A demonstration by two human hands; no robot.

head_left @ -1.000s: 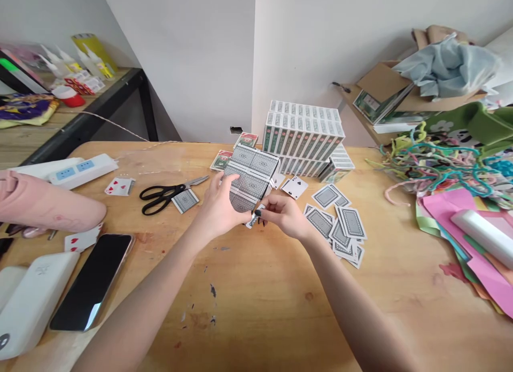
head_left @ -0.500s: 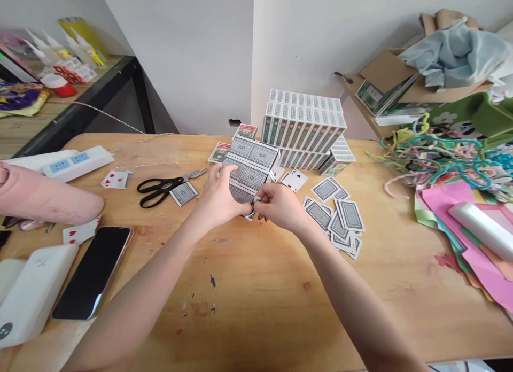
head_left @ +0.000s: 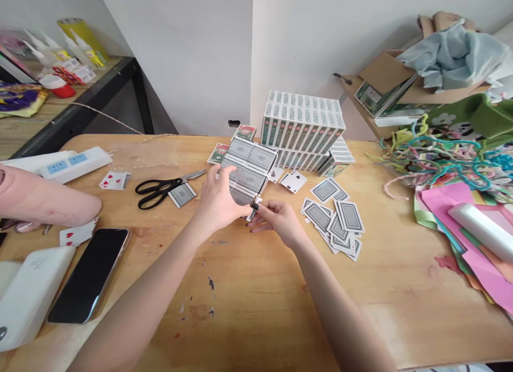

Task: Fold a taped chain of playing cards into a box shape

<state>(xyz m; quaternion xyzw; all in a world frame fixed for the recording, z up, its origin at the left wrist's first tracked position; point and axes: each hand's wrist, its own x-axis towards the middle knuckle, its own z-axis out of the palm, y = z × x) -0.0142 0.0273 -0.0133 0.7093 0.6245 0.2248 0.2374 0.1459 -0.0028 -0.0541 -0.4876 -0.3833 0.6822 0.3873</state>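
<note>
A block built from playing cards [head_left: 249, 169], grey-patterned backs outward, stands tilted in the middle of the table. My left hand [head_left: 218, 198] is closed round its left and near sides, thumb at the lower corner. At that same near right corner, my right hand [head_left: 276, 217] pinches the card edge between thumb and fingers, which lie partly beneath. Loose face-down cards [head_left: 340, 222] are spread right of my right hand. A two of spades [head_left: 293, 181] lies face up behind it. Black-handled scissors [head_left: 158, 190] rest left of my left hand, partly beside a cut card [head_left: 182, 194].
Stacked card boxes [head_left: 302, 123] stand at the back, with two red-and-green card packs [head_left: 218, 153] behind the block. Left are a phone [head_left: 90, 276], a pink bottle [head_left: 48, 196], and a power strip [head_left: 76, 163]. Coloured paper [head_left: 452, 201] and pipe cleaners [head_left: 436, 153] fill the right.
My right hand has shifted slightly down, its fingers straightening and the thumb now on the block's corner. My left hand keeps its hold, and the block stays nearly in place.
</note>
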